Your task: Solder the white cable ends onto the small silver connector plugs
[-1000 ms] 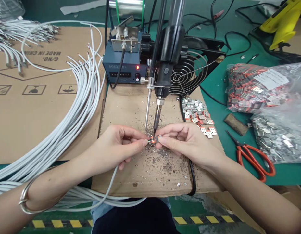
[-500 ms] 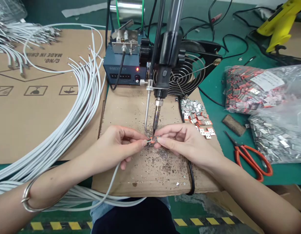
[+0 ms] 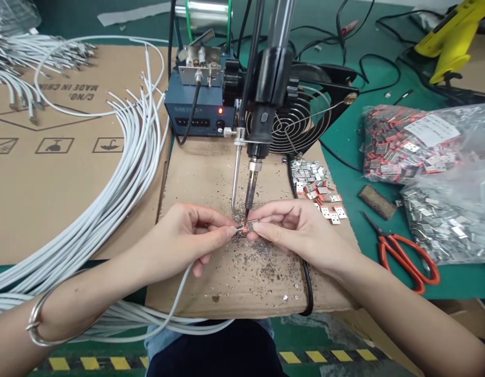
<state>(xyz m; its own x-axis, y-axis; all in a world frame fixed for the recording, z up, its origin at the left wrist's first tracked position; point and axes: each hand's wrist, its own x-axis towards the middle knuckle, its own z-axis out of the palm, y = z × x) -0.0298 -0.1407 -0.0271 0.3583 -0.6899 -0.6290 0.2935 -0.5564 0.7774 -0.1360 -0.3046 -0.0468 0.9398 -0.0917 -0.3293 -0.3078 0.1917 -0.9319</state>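
Observation:
My left hand (image 3: pixel 195 233) pinches the end of a white cable (image 3: pixel 182 285), which hangs down from the fingers. Opposite it, my right hand (image 3: pixel 291 228) is closed on a small metal USB connector (image 3: pixel 250 225) with an orange part. Cable end and connector meet under the tip of a soldering iron (image 3: pixel 250 189), clamped upright in a stand; whether the tip touches them is too small to tell. Beside the iron, a thin metal solder feed tube (image 3: pixel 236 180) bends down to the same spot.
A blue solder feeder (image 3: pixel 195 112) and a fan (image 3: pixel 287 123) stand behind. Loose USB connectors (image 3: pixel 323 193) lie right, near red-handled cutters (image 3: pixel 407 256) and bags of connectors (image 3: pixel 410 141). A bundle of white cables (image 3: pixel 136 152) curves along the left over cardboard (image 3: pixel 49 209).
Hardly anything differs. The view has shifted very slightly, and both hands keep their hold on the cable and connector under the iron.

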